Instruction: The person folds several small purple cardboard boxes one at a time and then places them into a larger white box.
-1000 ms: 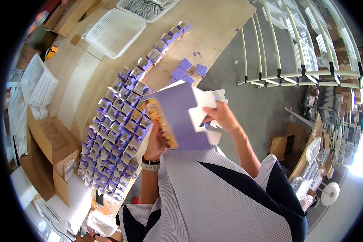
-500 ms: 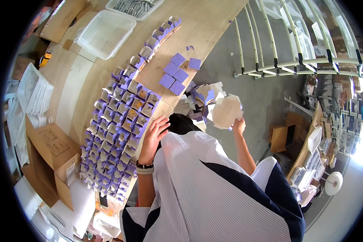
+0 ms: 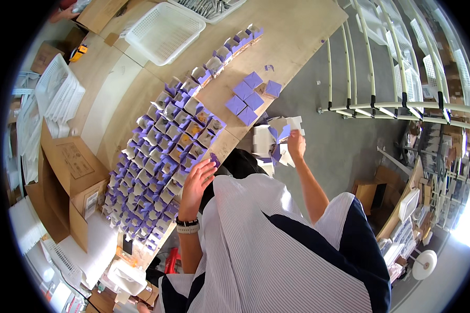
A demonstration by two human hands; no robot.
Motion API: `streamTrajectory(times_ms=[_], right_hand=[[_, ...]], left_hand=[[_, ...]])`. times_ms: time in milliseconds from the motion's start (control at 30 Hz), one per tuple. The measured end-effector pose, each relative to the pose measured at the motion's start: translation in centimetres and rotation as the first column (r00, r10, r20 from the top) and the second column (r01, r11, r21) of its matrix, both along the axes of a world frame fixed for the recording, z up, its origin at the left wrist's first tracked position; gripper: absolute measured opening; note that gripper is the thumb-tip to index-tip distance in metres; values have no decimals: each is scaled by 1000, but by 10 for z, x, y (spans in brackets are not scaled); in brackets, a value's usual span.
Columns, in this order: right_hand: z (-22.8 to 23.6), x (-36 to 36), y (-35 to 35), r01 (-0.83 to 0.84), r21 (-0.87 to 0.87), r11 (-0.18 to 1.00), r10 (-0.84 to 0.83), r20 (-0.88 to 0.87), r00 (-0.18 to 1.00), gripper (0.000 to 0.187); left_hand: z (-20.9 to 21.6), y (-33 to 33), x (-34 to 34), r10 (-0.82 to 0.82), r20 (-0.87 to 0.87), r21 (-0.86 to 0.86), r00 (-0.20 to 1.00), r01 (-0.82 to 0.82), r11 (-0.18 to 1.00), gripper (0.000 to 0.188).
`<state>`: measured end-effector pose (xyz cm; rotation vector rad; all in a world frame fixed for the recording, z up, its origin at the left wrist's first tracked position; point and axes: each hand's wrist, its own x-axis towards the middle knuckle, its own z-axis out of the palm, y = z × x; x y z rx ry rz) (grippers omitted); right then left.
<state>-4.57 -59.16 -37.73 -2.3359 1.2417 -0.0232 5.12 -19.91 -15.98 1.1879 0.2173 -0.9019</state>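
Beside the table's near edge, my left hand (image 3: 197,182) is raised with its fingers stretched out and nothing held. A small purple scrap (image 3: 214,159) lies at its fingertips. Left of it stand tight rows of small open purple-and-white boxes (image 3: 162,151), a few with orange contents. My right hand (image 3: 296,146) reaches past the table edge to a heap of unfolded cartons. Its fingers are closed at the flap of a white-and-purple carton (image 3: 280,128); the fingertips are partly hidden. Several closed purple boxes (image 3: 244,91) sit on the table ahead.
A white plastic basket (image 3: 164,32) and a tray of metal utensils (image 3: 214,8) stand at the far side. An open brown carton (image 3: 70,177) and stacked white baskets (image 3: 60,94) are at left. A pipe rack (image 3: 402,104) stands at right.
My right hand has moved left and forward to the carton heap. The wide white carton it held up is no longer raised in it. My left hand has barely moved.
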Motion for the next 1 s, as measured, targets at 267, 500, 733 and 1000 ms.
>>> streamTrajectory(times_ms=[267,500,733,1000], right_hand=[[87,120,101,-478,-10,878,475,134,870,53],[72,126,109,-420,-32,907,420,-7,908,67],[223,99,153,-679,109,726,613,345,711,61],[321,92,191,-832,98,546,687,516,511,68]], left_hand=[[-3,3,-5,47,24,-20,999,-46,999,50],[7,-4,-8,26,117,19,993,-29,999,44],[-6,-30,-20,123,401,101,908,-177,979,56],[55,-37,5,281,357,-82,891,-270,959,56]])
